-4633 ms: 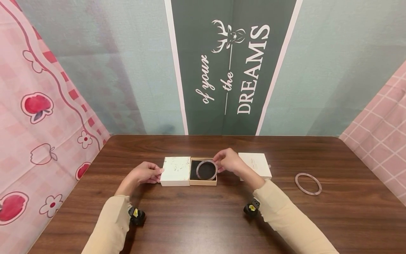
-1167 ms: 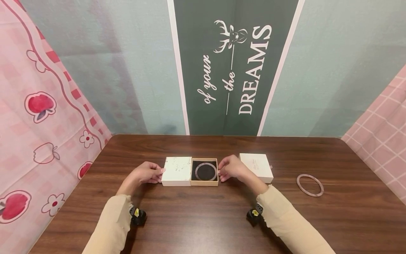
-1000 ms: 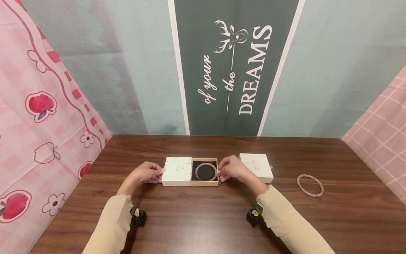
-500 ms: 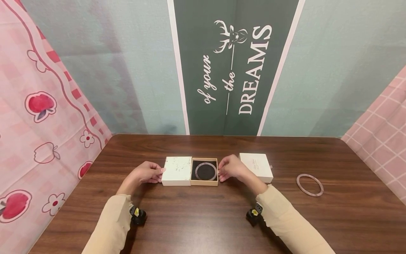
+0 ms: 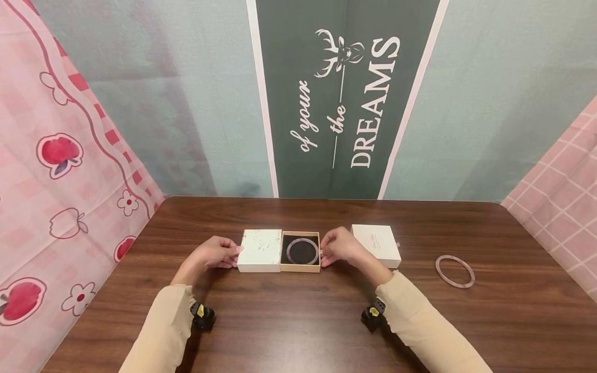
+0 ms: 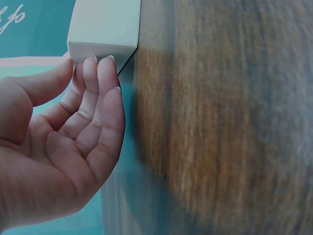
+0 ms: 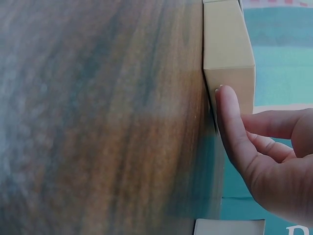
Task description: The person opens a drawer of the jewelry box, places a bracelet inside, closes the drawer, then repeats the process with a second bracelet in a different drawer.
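A white slide-out gift box lies lengthwise in the head view. Its speckled sleeve (image 5: 259, 249) is on the left, and its tan-edged drawer (image 5: 300, 268) stands out to the right. Inside the drawer, a pale purplish bangle (image 5: 288, 252) rests on black padding. My left hand (image 5: 218, 252) touches the sleeve's left end, thumb near the top edge; in the left wrist view, slightly bent fingertips (image 6: 106, 63) meet the end face. My right hand (image 5: 339, 244) rests fingertips (image 7: 226, 98) against the drawer's outer end. Whether it touches a pull tab there is hidden.
A second white box (image 5: 377, 243) with printed lettering sits behind my right wrist, partly covered by it. Farther right, another bangle (image 5: 472, 278) lies flat on the brown wooden table (image 5: 289, 321). Green and pink cloths hang around the table's back and sides.
Since the oldest frame, my right hand has left the bangle, which now lies in the drawer, and moved to the drawer's right end. Over the last second nothing visibly moves.
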A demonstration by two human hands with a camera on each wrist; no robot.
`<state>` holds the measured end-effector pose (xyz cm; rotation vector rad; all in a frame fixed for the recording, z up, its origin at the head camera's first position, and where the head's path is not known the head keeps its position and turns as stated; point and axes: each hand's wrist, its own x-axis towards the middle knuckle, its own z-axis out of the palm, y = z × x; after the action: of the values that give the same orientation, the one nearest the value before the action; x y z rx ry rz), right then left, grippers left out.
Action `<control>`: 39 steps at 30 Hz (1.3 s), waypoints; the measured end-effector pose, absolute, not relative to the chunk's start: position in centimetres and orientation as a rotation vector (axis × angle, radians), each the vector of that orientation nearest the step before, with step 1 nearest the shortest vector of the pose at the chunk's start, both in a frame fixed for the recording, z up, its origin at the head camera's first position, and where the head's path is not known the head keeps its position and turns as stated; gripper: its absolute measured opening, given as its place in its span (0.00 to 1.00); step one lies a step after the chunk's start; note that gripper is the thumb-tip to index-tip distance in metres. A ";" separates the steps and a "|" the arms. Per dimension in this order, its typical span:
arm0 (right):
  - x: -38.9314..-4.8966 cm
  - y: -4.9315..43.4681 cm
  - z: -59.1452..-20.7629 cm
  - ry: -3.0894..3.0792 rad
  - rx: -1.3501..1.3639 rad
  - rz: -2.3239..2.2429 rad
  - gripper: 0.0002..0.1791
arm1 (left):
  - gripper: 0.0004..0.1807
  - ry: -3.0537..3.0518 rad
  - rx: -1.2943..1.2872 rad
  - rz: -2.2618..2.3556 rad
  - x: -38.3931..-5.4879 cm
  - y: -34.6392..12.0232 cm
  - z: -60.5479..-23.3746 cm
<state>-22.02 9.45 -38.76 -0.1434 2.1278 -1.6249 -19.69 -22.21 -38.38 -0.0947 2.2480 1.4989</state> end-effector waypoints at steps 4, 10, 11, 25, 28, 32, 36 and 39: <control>-22.0 9.4 -38.7 2.122 -0.123 -1.630 0.05 | 0.10 2.245 -0.093 1.504 -19.8 -22.2 -38.3; -22.0 9.5 -38.8 2.111 -0.127 -1.644 0.06 | 0.10 2.244 -0.090 1.501 -19.8 -22.2 -38.3; -22.0 9.5 -38.8 2.111 -0.131 -1.643 0.06 | 0.10 2.244 -0.090 1.499 -19.8 -22.2 -38.3; -21.9 9.4 -38.8 2.123 -0.149 -1.647 0.06 | 0.10 2.258 -0.109 1.485 -19.6 -22.0 -38.3; -21.9 9.4 -38.9 2.126 -0.164 -1.643 0.07 | 0.10 2.257 -0.109 1.485 -19.6 -21.9 -38.3; -22.0 9.5 -38.9 2.125 -0.182 -1.647 0.07 | 0.10 2.254 -0.107 1.489 -19.6 -21.9 -38.2; -22.0 9.4 -38.9 2.134 -0.180 -1.647 0.07 | 0.10 2.258 -0.104 1.488 -19.5 -21.9 -38.2; -22.0 9.4 -38.9 2.142 -0.177 -1.642 0.07 | 0.10 2.260 -0.106 1.487 -19.5 -21.9 -38.2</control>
<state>-21.95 9.39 -38.93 -0.1769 2.1419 -1.6422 -19.53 -21.94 -38.17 -0.1057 2.2601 1.4874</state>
